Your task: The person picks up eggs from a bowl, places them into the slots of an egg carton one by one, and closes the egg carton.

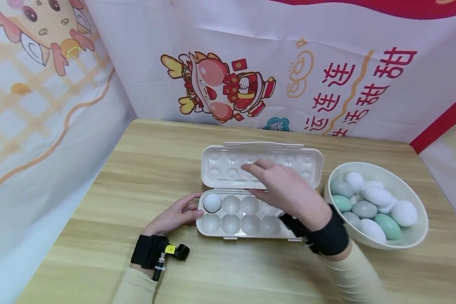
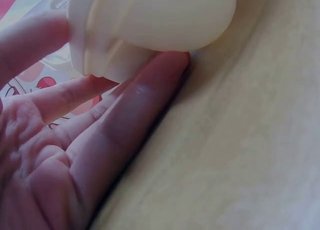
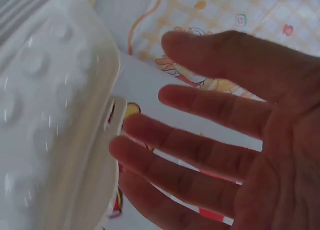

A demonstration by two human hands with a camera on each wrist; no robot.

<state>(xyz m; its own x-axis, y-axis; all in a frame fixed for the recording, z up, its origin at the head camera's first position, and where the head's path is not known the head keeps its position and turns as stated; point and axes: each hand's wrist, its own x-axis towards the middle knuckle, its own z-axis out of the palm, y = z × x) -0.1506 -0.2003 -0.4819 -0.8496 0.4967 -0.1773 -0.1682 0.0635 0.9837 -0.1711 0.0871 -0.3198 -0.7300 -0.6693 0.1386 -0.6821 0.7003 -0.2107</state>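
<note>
A white plastic egg box (image 1: 235,234) lies on the table with its lid (image 1: 209,162) folded back behind it. One white egg (image 1: 212,202) sits in the back left cup; the other cups in sight hold nothing. My left hand (image 1: 176,217) holds the box's left end, thumb and fingers against its wall; the left wrist view shows a finger (image 2: 145,99) under a rounded cup. Over the box's right half, my right hand (image 1: 283,185) hovers with spread fingers and an empty palm, hiding some cups and part of the lid.
A cream bowl (image 1: 422,228) stands just right of the box. It contains several white, grey and green eggs (image 1: 387,226). Printed cloth (image 1: 228,25) hangs behind the wooden table (image 1: 110,202) and along its left side. Wrist straps with small cameras sit on both arms.
</note>
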